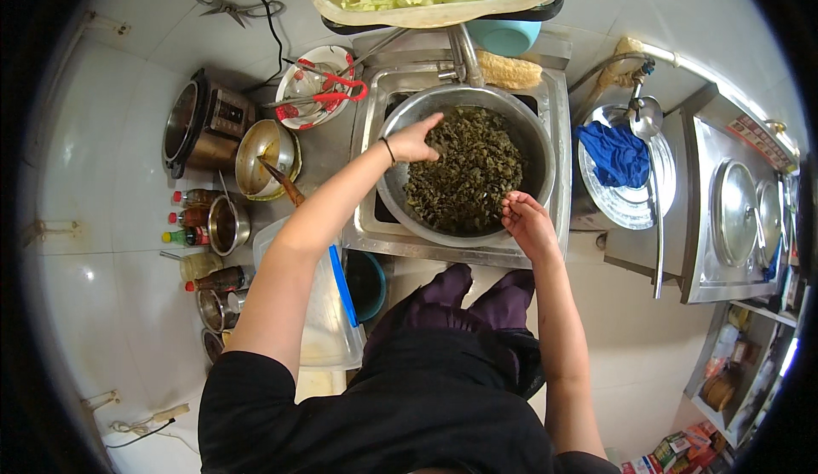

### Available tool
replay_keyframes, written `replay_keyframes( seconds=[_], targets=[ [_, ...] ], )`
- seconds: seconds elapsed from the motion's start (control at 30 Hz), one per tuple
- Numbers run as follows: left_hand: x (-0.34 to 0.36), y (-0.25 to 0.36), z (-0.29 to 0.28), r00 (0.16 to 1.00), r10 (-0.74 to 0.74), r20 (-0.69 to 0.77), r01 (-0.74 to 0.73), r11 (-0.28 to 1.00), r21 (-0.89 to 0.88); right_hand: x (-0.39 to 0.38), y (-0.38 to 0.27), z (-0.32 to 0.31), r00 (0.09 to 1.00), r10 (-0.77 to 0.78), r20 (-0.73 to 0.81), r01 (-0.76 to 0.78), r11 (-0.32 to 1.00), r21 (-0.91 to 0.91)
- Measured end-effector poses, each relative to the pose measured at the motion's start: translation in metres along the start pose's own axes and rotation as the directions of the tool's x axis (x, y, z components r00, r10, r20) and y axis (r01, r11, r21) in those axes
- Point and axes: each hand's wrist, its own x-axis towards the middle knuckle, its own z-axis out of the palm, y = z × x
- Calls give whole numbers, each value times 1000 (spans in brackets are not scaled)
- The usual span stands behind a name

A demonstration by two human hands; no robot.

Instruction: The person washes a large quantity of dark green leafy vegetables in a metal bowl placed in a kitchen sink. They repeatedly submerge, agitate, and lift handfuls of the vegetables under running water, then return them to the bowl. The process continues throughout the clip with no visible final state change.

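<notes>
A large round metal basin (pixel 535 133) rests over the sink, holding dark green chopped leafy greens (pixel 464 172) in a wet mass. My left hand (pixel 413 141) is over the basin's left side, fingers apart, its tips close to the greens; a dark band circles the wrist. At the lower right rim, my right hand (pixel 528 221) has its fingertips pinched together above the edge of the greens. Whatever lies between those fingertips is too small to make out.
Behind the basin stand a faucet (pixel 464 57), a loofah (pixel 509 71) and a basket (pixel 439 16) of pale green leaves. Left are a pressure cooker (pixel 209 125), a bowl with red-handled tongs (pixel 341 91) and several bottles. A blue cloth (pixel 613 152) lies on a metal lid at right.
</notes>
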Motion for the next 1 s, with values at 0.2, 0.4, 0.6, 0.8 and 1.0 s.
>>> replay_keyframes(
  seconds=[0.2,0.4,0.6,0.8,1.0],
  targets=[
    [-19,2,28,944,-238,226,0,687,726,-2,-1,2,1000,-6,3,6,1000,-1],
    [-24,-12,40,938,-248,244,-35,631,775,-3,0,5,1000,4,29,-4,1000,-3],
    [-24,-12,28,956,-150,253,-52,761,647,-4,0,25,992,80,102,-78,997,-21],
    [-20,3,14,955,-147,258,-64,746,663,12,15,28,991,90,102,-84,994,-66],
    [-24,-7,40,922,-271,279,-42,643,764,9,13,39,992,94,89,-84,990,-117]
  ],
)
